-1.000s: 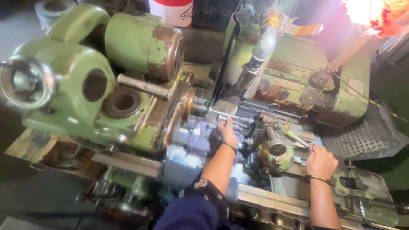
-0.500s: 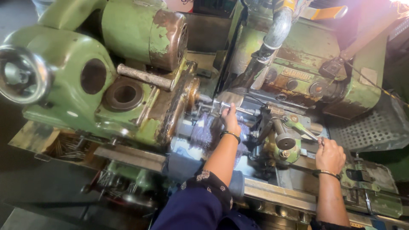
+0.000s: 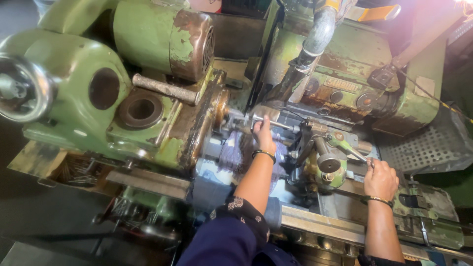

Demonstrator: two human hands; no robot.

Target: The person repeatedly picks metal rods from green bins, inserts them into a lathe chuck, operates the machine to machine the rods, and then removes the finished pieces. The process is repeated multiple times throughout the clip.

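On your far left the chrome handwheel (image 3: 22, 88) is sitting out at the end of the big green housing (image 3: 74, 93), well apart from both of your hands, and the rusty-faced motor (image 3: 167, 34) is riding on top of that housing, with a bare steel bar (image 3: 165, 88) lying across the deck just below it. Further in, your left hand (image 3: 264, 138) is reaching over the purple rag (image 3: 231, 152) that is draped in the gap, and its fingers (image 3: 261, 122) are closing round the thin metal rod (image 3: 276, 123) that is sticking out level between the two halves of the machine; gripping it from above is probably keeping your wrist off the rusty round plate (image 3: 209, 118) just to its left. The grey hose (image 3: 315, 39) is hanging down right behind that hand, crowding the space over the rod. To the right, the small green block with the round cap (image 3: 329, 165) is standing between your arms. Your right hand (image 3: 380, 180) is resting near the front rail (image 3: 345, 229), fingers curled shut on the slim lever (image 3: 357, 153) that is running up toward that block, likely for leverage. The perforated guard (image 3: 428, 148) is boxing in the far right.
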